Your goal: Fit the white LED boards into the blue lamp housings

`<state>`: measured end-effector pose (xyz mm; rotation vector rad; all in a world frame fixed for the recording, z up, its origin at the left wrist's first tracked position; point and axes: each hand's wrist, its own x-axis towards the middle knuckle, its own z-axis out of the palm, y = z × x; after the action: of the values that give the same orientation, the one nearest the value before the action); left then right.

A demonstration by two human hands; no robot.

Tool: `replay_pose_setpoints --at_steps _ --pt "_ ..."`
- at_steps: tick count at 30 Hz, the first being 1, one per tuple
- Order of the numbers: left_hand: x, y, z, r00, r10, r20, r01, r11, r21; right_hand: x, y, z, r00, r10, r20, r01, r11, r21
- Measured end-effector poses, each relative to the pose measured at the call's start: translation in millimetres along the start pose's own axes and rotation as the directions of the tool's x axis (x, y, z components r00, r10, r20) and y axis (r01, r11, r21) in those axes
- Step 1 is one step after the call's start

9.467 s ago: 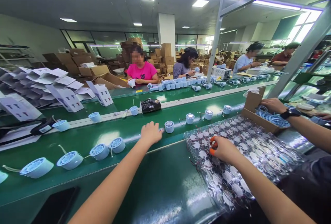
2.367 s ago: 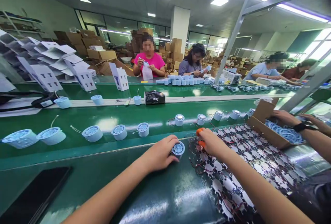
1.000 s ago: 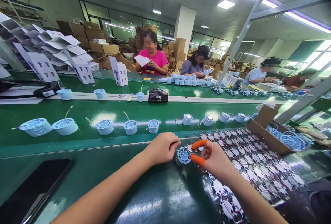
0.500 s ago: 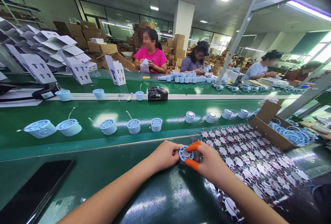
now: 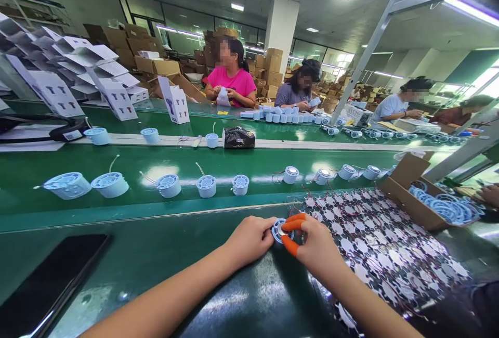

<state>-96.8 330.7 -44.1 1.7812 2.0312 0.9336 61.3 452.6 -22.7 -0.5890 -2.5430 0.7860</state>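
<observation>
My left hand (image 5: 249,238) grips a small pale blue round housing (image 5: 277,230) on the green bench, fingers curled round its left side. My right hand (image 5: 314,244), with orange finger cots on thumb and forefinger, pinches a small round part into the housing's open top. Just right of my hands lies a clear bag (image 5: 374,244) of white star-shaped parts with red and black wires. Several more blue housings (image 5: 206,185) stand on the green conveyor belt (image 5: 234,164) beyond.
A black phone (image 5: 47,286) lies at the near left. A cardboard box (image 5: 409,192) of blue rings sits at the right, with another person's hand (image 5: 489,195) beside it. A black pouch (image 5: 239,138) rests on the belt's divider. Several people work across the line; white cartons are stacked at left.
My left hand took a housing off the belt and brought it to the bench. My right hand brought a small part from the bag and now presses it into the housing.
</observation>
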Motion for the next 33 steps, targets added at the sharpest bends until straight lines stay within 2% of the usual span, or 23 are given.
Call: replay_pose_setpoints --at_steps 4,6,9,11,13,15,17,18,20,23,25,26,27,28,30,31,32,33 --pt "-4.3 7.6 1.6 0.998 -0.035 0.055 0.037 0.999 -0.023 -2.1 -5.8 -0.9 0.997 -0.037 0.067 0.047 0.987 -0.153" --pt "-7.1 11.7 5.0 0.992 -0.112 0.063 0.111 0.994 0.019 -2.0 -8.3 -4.2 0.989 -0.058 0.138 0.084 0.978 -0.193" --pt "-9.0 16.0 10.2 0.970 -0.244 0.010 0.241 0.963 0.124 -0.9 -6.3 -10.5 0.989 -0.039 0.144 0.049 0.996 -0.068" --pt "-9.2 16.5 11.7 0.971 -0.237 -0.028 0.238 0.964 0.118 0.6 -1.4 -13.4 0.993 0.059 0.100 -0.073 0.987 0.145" --pt "-9.7 14.9 12.6 0.984 -0.159 -0.083 0.164 0.985 0.057 2.5 3.1 -13.0 0.978 0.155 0.142 -0.202 0.876 0.438" --pt "-10.9 11.7 14.3 0.987 -0.052 -0.151 0.051 0.999 -0.012 4.4 4.2 -7.7 0.956 0.150 0.251 -0.284 0.675 0.681" --pt "-12.5 8.3 17.0 0.976 0.039 -0.215 -0.053 0.997 -0.061 5.3 0.0 2.7 0.951 0.120 0.287 -0.308 0.490 0.816" --pt "-13.2 6.9 18.3 0.967 0.066 -0.245 -0.087 0.993 -0.074 5.2 -3.8 9.3 0.952 0.134 0.274 -0.305 0.425 0.852" --pt "-14.3 5.7 19.5 0.947 0.083 -0.311 -0.111 0.991 -0.076 4.7 -13.4 23.2 0.951 0.218 0.221 -0.286 0.339 0.896" --pt "-14.5 6.6 16.4 0.901 0.086 -0.426 -0.118 0.992 -0.049 6.9 -23.8 34.9 0.931 0.303 0.203 -0.292 0.287 0.912" --pt "-13.3 7.1 12.3 0.868 0.103 -0.486 -0.139 0.989 -0.039 12.6 -21.0 29.0 0.948 0.212 0.237 -0.296 0.314 0.902" --pt "-12.2 7.0 10.2 0.861 0.107 -0.498 -0.151 0.987 -0.050 16.5 -15.7 21.5 0.958 0.151 0.244 -0.284 0.365 0.887" --pt "-10.9 6.6 8.3 0.861 0.107 -0.497 -0.166 0.983 -0.075 20.7 -8.2 11.8 0.965 0.109 0.238 -0.261 0.455 0.851" --pt "-9.4 6.2 6.8 0.868 0.106 -0.486 -0.183 0.977 -0.114 24.7 1.0 1.2 0.971 0.099 0.219 -0.235 0.586 0.775" --pt "-6.7 5.9 4.9 0.894 0.100 -0.437 -0.217 0.950 -0.226 31.6 21.0 -18.5 0.977 0.152 0.148 -0.203 0.877 0.435" --pt "-5.8 6.3 4.2 0.908 0.096 -0.408 -0.229 0.929 -0.290 34.0 30.0 -25.4 0.978 0.175 0.115 -0.195 0.962 0.192" --pt "-5.5 7.2 3.4 0.921 0.093 -0.379 -0.236 0.906 -0.350 35.7 37.5 -29.9 0.977 0.183 0.109 -0.178 0.983 -0.049" --pt "-5.8 8.9 2.3 0.933 0.090 -0.349 -0.236 0.884 -0.403 36.5 43.1 -32.0 0.974 0.182 0.131 -0.147 0.959 -0.243"
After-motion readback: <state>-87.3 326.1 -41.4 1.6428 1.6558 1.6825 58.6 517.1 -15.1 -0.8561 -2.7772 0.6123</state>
